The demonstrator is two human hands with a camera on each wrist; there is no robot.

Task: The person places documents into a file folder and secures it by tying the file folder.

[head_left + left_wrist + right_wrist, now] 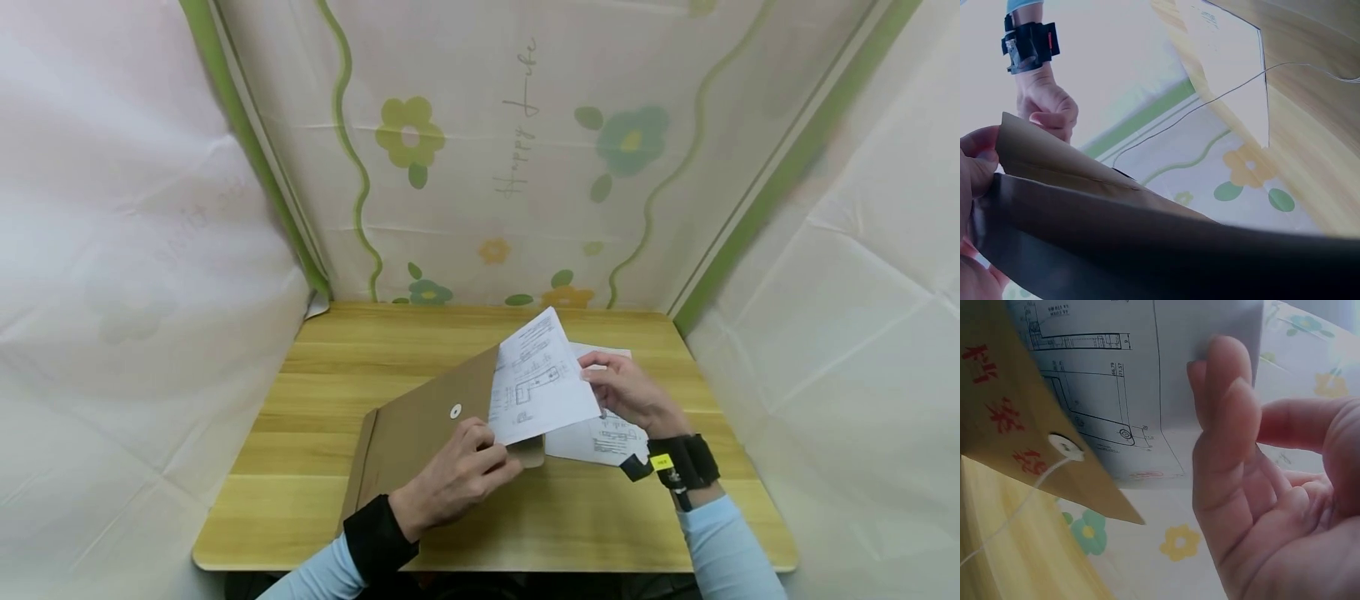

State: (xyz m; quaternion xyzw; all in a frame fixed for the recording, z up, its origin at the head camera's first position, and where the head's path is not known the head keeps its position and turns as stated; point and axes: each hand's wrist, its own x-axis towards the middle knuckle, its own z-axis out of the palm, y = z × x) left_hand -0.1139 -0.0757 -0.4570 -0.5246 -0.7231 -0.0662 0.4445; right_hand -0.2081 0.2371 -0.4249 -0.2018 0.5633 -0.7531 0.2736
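A brown paper document envelope (pixel 427 408) is tilted up over the table, its mouth to the right. My left hand (pixel 468 471) pinches the envelope near its mouth; the left wrist view shows fingers (pixel 979 169) at the parted edges. Out of the mouth sticks a white sheet of paper (pixel 536 375) printed with a technical drawing, its inner part hidden by the envelope. At the sheet's outer edge, my right hand (pixel 633 392) holds it between thumb and fingers. The right wrist view shows a white string button (pixel 1067 447) and red characters on the envelope.
Another printed sheet (pixel 600 437) lies on the wooden table (pixel 315 400), partly under the right hand. A thin white string (pixel 1210 101) trails from the envelope. Patterned fabric (pixel 480 167) walls enclose the table at the back and sides.
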